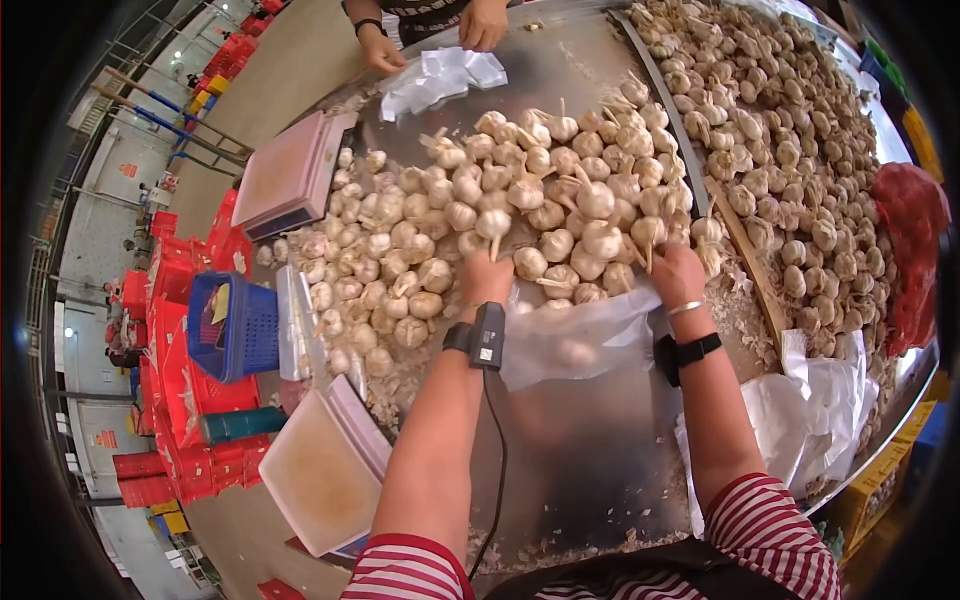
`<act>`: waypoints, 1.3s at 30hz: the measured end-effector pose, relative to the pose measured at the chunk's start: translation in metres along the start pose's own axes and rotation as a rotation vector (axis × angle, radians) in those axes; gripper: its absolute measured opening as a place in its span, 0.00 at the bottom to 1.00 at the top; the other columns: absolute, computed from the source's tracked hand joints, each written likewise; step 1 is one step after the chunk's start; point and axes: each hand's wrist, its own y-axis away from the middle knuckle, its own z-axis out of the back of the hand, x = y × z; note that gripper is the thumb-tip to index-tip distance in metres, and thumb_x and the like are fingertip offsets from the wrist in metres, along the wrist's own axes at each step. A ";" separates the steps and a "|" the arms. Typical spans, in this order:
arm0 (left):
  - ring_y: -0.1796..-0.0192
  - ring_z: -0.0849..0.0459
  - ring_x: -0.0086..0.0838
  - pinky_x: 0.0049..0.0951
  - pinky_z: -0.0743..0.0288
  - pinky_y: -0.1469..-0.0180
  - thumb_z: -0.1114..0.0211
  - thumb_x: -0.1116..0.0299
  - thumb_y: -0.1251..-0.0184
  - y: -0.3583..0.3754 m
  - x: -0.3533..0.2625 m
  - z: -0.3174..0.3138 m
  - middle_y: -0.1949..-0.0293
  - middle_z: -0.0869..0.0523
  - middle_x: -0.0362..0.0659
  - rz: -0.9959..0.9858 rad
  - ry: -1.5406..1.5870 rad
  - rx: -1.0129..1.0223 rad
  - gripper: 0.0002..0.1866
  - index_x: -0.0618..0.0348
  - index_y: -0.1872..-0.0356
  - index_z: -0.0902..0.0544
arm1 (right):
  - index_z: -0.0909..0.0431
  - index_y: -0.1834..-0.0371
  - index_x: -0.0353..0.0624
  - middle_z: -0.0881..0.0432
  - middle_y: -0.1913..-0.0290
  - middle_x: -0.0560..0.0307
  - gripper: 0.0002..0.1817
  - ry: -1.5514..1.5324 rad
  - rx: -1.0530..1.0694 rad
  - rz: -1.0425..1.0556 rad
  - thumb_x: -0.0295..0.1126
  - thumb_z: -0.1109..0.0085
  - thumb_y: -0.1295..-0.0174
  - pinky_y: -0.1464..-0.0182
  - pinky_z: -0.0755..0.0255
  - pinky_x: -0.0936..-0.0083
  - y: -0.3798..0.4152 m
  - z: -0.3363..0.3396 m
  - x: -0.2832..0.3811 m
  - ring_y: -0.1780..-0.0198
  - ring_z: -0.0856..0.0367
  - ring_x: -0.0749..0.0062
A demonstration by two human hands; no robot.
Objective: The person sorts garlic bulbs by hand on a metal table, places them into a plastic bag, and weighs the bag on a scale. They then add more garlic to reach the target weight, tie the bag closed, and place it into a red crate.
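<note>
My left hand (486, 278) is closed around the stem of a garlic bulb (493, 224), whose round head points away from me. Closed as well, my right hand (679, 274) pinches the stem of another garlic bulb (648, 232). Between my wrists lies a clear plastic bag (590, 345) with its upper edge by both hands; whether the fingers also grip it is hidden. Just beyond my hands spreads a heap of loose garlic bulbs (540, 190) on the metal table (600, 450).
Two weighing scales (285, 165) (325, 470) stand along the left edge, with a blue basket (235, 325) between them. A wooden strip (750, 265) borders a larger garlic pile (800, 170). White bags (800, 400) lie at right. Across the table, a co-worker's hands (482, 25) are near white bags (440, 80).
</note>
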 end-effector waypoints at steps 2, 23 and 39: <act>0.65 0.16 0.53 0.43 0.25 0.62 0.38 0.63 0.45 -0.017 -0.012 -0.005 0.71 0.16 0.58 -0.084 -0.051 -0.041 0.13 0.63 0.67 0.16 | 0.16 0.68 0.42 0.17 0.67 0.40 0.15 -0.013 -0.126 -0.007 0.42 0.45 0.45 0.58 0.26 0.55 -0.012 -0.013 -0.003 0.61 0.18 0.44; 0.66 0.20 0.51 0.41 0.28 0.65 0.42 0.75 0.37 0.183 -0.026 0.168 0.68 0.19 0.55 -0.475 -0.286 -0.312 0.05 0.62 0.62 0.21 | 0.19 0.66 0.33 0.21 0.76 0.55 0.10 -0.703 0.154 0.271 0.18 0.47 0.51 0.68 0.29 0.77 0.121 0.141 0.031 0.73 0.23 0.75; 0.74 0.25 0.17 0.19 0.31 0.71 0.37 0.70 0.32 0.342 0.009 0.178 0.78 0.23 0.32 0.336 0.599 0.048 0.07 0.65 0.66 0.19 | 0.27 0.40 0.51 0.35 0.35 0.39 0.35 0.176 -0.229 0.313 0.38 0.27 0.56 0.42 0.27 0.59 0.030 0.097 -0.039 0.44 0.25 0.44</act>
